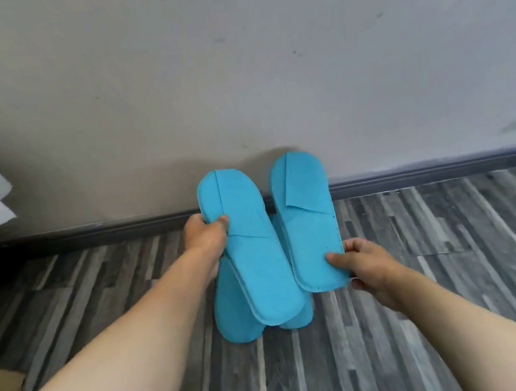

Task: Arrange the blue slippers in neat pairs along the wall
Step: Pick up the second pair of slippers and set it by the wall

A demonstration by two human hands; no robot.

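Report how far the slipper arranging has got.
Nothing looks finished. Two blue slippers lie on the floor by the wall, mostly hidden: lower left slipper, lower right slipper. In hand: left hand grips one slipper, right hand another. Left: setting these down paired.

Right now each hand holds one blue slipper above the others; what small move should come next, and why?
Probably shift both held slippers sideways to bare floor before lowering them. The left hand and right hand hold the left slipper and right slipper over two more slippers on the floor by the wall.
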